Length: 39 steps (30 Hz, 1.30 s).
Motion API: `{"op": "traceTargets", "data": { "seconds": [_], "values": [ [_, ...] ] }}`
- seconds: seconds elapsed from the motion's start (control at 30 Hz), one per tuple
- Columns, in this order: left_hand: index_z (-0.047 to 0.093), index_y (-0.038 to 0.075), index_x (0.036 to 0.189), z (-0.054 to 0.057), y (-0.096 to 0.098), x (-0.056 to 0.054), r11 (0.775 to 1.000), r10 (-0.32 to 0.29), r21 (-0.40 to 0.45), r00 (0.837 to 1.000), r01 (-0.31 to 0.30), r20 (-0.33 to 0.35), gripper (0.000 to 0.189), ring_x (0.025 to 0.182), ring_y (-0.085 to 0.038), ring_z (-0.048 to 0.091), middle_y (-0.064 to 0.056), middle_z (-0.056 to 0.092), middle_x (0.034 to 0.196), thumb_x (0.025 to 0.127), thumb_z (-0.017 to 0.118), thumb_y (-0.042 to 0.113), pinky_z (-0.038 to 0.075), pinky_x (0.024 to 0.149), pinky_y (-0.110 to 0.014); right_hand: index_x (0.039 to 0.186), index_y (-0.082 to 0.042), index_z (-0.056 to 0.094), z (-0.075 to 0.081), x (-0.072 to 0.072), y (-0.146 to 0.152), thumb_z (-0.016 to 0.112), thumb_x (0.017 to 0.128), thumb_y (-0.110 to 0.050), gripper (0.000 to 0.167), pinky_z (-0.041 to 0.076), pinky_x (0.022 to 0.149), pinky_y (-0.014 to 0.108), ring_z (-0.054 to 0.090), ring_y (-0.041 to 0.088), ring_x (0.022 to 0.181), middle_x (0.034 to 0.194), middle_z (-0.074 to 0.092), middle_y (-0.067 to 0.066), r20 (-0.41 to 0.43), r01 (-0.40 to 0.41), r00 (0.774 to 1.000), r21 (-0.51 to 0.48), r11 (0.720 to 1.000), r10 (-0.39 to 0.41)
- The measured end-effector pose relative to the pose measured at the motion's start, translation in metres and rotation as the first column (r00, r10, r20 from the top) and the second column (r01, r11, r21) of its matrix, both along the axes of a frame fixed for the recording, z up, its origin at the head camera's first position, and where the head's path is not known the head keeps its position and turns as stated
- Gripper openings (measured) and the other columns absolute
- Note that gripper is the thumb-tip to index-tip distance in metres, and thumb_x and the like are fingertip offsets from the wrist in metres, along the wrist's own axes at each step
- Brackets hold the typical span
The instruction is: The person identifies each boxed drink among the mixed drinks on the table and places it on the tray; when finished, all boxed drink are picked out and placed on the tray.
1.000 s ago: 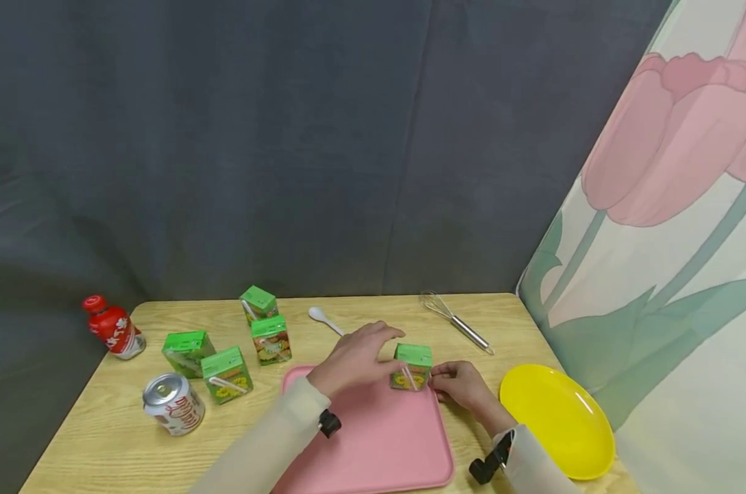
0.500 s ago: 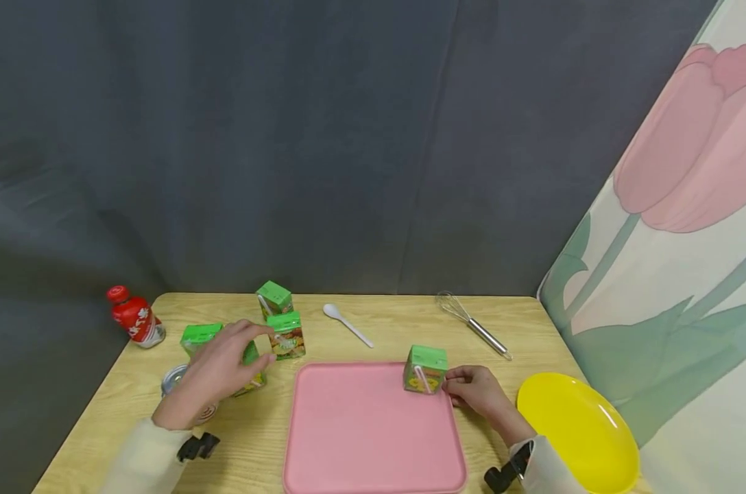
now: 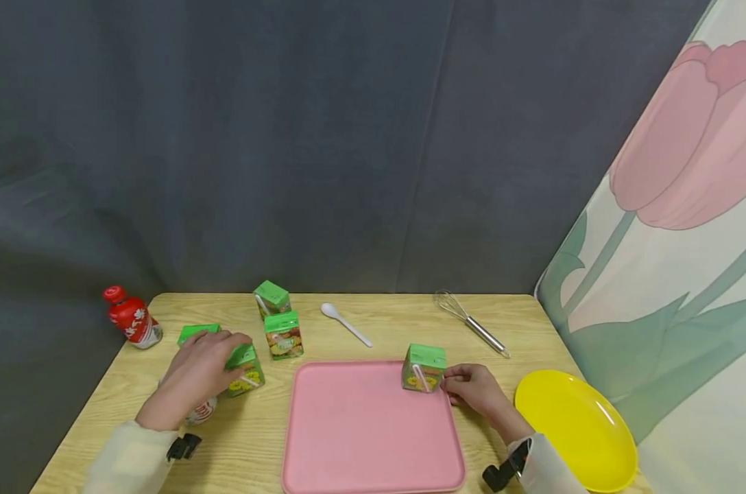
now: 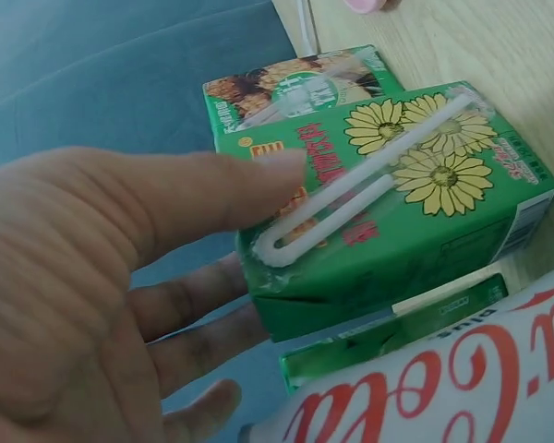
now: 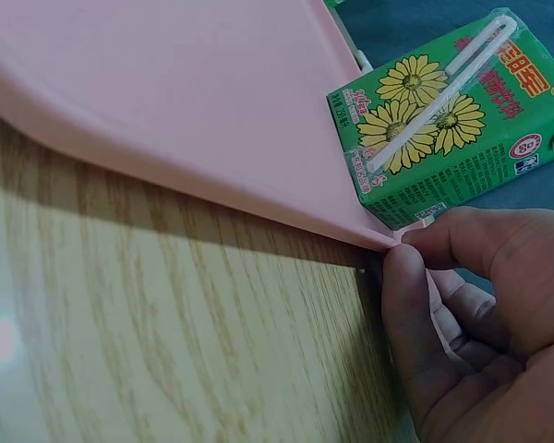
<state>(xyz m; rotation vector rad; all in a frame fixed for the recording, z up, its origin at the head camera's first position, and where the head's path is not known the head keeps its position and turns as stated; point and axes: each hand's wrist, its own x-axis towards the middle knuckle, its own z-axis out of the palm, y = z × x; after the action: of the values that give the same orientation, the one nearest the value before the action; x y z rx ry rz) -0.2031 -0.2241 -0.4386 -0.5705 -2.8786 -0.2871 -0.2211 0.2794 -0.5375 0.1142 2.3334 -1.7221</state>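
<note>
My left hand (image 3: 197, 370) grips a green drink carton (image 3: 247, 376) from above at the left of the table. In the left wrist view, the thumb lies on the straw side of that carton (image 4: 443, 203), with fingers behind it. On the right, my right hand (image 3: 476, 392) pinches the far right corner of the pink tray (image 3: 373, 425) between thumb and fingertips. Another green drink carton (image 3: 424, 370) stands upright on the tray in that corner, its straw side toward me; the right wrist view shows this carton (image 5: 434, 120) just beyond the fingertips.
A Coca-Cola can (image 4: 443, 388) and a further green carton (image 3: 194, 333) are partly hidden by the left hand. Two cartons (image 3: 283, 337) stand farther back. Around them are a red bottle (image 3: 132, 319), a white spoon (image 3: 346, 324), a whisk (image 3: 472, 324) and a yellow plate (image 3: 575, 429).
My left hand has moved from over the tray to the left-hand cartons and taken hold of one. The right hand keeps its pinch on the tray corner. The head view has shifted slightly.
</note>
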Motion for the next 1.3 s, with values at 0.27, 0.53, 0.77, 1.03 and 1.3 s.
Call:
{"op": "traceTargets", "data": {
  "seconds": [0.27,0.53,0.77,1.03,1.3],
  "values": [
    [0.071,0.011,0.119,-0.002,0.008,0.000,0.998,-0.026,0.052,1.000,0.025,0.018,0.047,0.092,-0.031,0.067,-0.006,0.068,0.104,0.077,0.091,0.021,0.054,0.074,-0.050,0.114,0.013,0.064,-0.002,-0.001,-0.001,0.070,0.093,-0.003,0.027,0.059,0.065,0.031,0.066,0.019,0.076,0.093,0.069,0.013,0.010,0.025,1.000,0.019,1.000,-0.025],
    [0.070,0.011,0.124,-0.009,0.023,0.007,0.984,-0.017,0.176,0.997,0.003,0.081,0.045,0.094,-0.028,0.066,-0.005,0.066,0.109,0.084,0.085,0.025,0.055,0.075,-0.050,0.115,0.014,0.063,-0.002,0.000,-0.001,0.067,0.094,-0.001,0.026,0.058,0.066,0.030,0.067,0.018,0.077,0.092,0.069,0.013,-0.001,0.013,1.000,0.005,1.000,-0.013],
    [0.069,0.008,0.125,-0.028,0.028,0.015,0.901,0.022,0.431,0.999,-0.041,0.048,0.042,0.114,-0.037,0.060,-0.011,0.061,0.124,0.087,0.083,0.018,0.049,0.089,-0.059,0.114,0.014,0.064,-0.001,0.001,-0.001,0.068,0.093,-0.001,0.026,0.058,0.065,0.030,0.066,0.018,0.076,0.091,0.069,0.013,-0.003,0.023,1.000,0.012,1.000,-0.023],
    [0.073,0.012,0.116,-0.048,0.025,0.018,0.772,0.029,0.631,0.996,-0.078,0.087,0.031,0.125,-0.039,0.053,-0.013,0.060,0.132,0.087,0.083,0.017,0.043,0.097,-0.062,0.114,0.014,0.063,-0.004,-0.001,0.000,0.069,0.093,-0.001,0.027,0.058,0.065,0.030,0.066,0.018,0.075,0.091,0.070,0.012,0.000,0.022,1.000,0.008,1.000,-0.022],
    [0.071,0.013,0.123,-0.061,0.024,0.020,0.719,0.008,0.690,0.994,-0.084,0.112,0.038,0.126,-0.037,0.053,-0.012,0.060,0.133,0.087,0.083,0.013,0.040,0.101,-0.061,0.114,0.014,0.063,-0.004,-0.001,0.000,0.068,0.093,0.000,0.026,0.058,0.065,0.029,0.066,0.017,0.075,0.091,0.070,0.012,-0.001,0.024,1.000,0.004,1.000,-0.024]
  ]
}}
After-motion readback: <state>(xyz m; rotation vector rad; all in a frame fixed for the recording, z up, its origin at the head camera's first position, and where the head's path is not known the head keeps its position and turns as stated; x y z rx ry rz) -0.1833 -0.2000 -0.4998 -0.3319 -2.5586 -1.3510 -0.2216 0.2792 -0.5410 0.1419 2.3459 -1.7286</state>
